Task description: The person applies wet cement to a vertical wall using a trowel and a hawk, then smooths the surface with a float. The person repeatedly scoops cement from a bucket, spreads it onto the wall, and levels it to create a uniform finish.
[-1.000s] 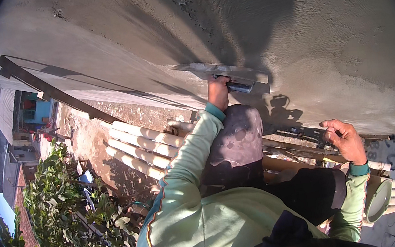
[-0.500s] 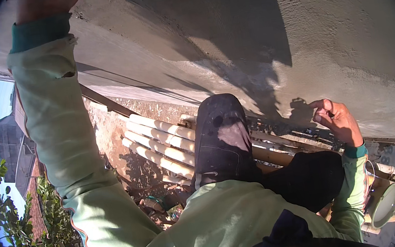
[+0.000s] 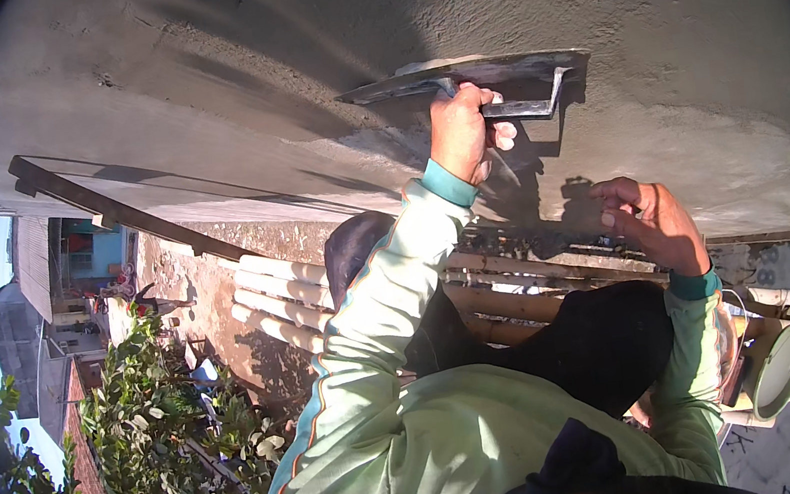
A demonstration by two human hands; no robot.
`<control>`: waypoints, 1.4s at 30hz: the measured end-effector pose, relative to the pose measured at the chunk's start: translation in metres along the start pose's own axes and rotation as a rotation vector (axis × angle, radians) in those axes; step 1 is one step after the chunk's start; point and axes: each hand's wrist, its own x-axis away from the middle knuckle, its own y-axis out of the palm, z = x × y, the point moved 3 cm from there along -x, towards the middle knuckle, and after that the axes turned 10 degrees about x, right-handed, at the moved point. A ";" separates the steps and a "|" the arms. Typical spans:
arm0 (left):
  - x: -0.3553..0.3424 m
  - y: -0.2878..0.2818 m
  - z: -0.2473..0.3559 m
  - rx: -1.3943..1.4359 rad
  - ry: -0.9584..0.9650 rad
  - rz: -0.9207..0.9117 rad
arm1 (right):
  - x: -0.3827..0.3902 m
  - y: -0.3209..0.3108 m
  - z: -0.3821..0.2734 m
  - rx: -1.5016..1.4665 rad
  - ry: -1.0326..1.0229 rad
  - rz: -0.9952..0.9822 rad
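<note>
My left hand [image 3: 462, 133] is wrapped round the handle of a plastering trowel [image 3: 517, 110], whose long dark blade lies along the grey plastered wall [image 3: 657, 28]. Between hand and blade, the bracket of the handle shows at its right end. Lower and to the right, my right hand [image 3: 648, 216] is held close to the wall's lower part. Its fingers are loosely bent and apart from the thumb, and nothing shows between them. My dark-trousered knee [image 3: 355, 248] is partly hidden behind my left forearm.
Bamboo poles [image 3: 275, 294] run beneath me beside the wall. A bucket with a pale rim [image 3: 753, 389] stands at the lower right by more poles. A long dark strip [image 3: 133, 215] sticks out at the left. Leafy branches [image 3: 158, 432] and houses lie beyond.
My left hand has swung from the upper left to the middle, bringing the trowel into view on the wall. My right hand has shifted slightly left and its fingers have loosened.
</note>
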 end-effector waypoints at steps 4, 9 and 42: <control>0.075 0.134 0.177 -0.339 0.237 -0.236 | -0.005 -0.003 -0.003 0.130 -0.072 -0.032; 0.075 0.102 0.279 -0.328 0.304 -0.670 | -0.010 0.002 -0.005 0.086 -0.027 0.036; 0.017 -0.287 0.118 -1.032 0.798 0.163 | -0.023 0.020 0.005 0.084 0.162 -0.040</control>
